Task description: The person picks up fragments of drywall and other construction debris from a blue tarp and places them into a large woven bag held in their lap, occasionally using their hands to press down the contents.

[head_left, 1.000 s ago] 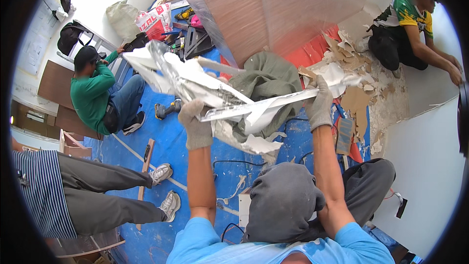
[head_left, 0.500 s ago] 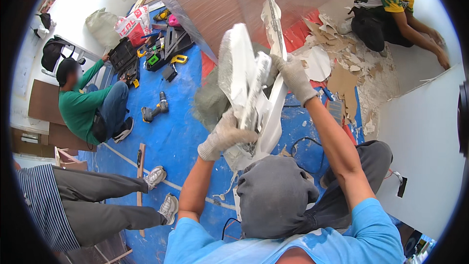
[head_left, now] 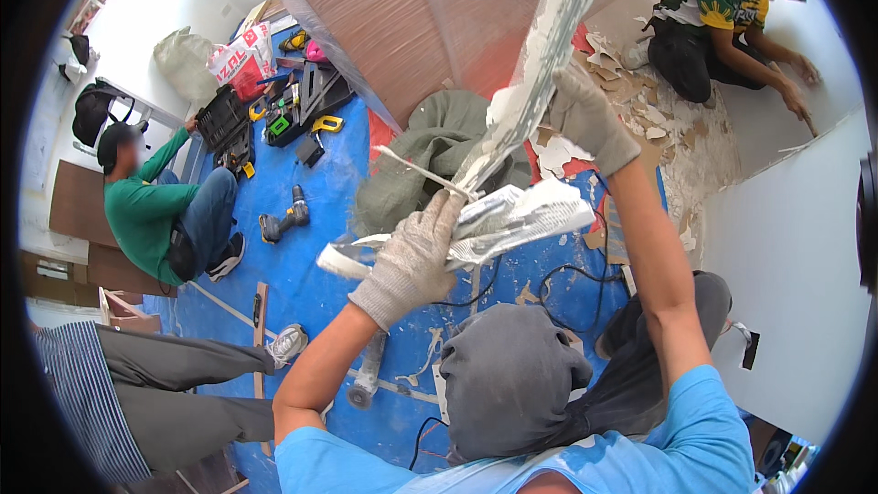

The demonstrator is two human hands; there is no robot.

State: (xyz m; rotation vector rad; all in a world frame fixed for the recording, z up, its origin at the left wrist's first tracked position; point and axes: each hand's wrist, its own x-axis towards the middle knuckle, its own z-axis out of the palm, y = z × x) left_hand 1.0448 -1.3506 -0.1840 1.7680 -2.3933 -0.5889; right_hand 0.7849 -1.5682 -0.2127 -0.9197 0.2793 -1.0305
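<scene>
My left hand (head_left: 416,261), in a pale knit glove, is closed round a bundle of bent white plaster-caked strips (head_left: 521,220), some with mesh on them. From that bundle a long plaster-caked strip (head_left: 535,82) runs up and to the right, past the top of the picture. Also gloved, my right hand (head_left: 593,119) has its fingers closed at this long strip's right edge, farther up; part of the grip is hidden. Behind the bundle a grey-green sack (head_left: 416,165) lies crumpled on the blue floor sheet (head_left: 329,165).
Plastic-wrapped wooden furniture (head_left: 384,27) stands ahead. Torn plaster flakes (head_left: 649,114) litter the right side, near a crouching person (head_left: 713,27). At left are a cordless drill (head_left: 285,215), an open toolbox (head_left: 306,96), a person in green (head_left: 151,201) and a standing person's legs (head_left: 183,384). A cable (head_left: 567,274) lies nearby.
The bundle has swung from upright to lying crosswise, and the long strip now slants higher to the right. My right hand has moved right, my left slightly down. More of the sack shows.
</scene>
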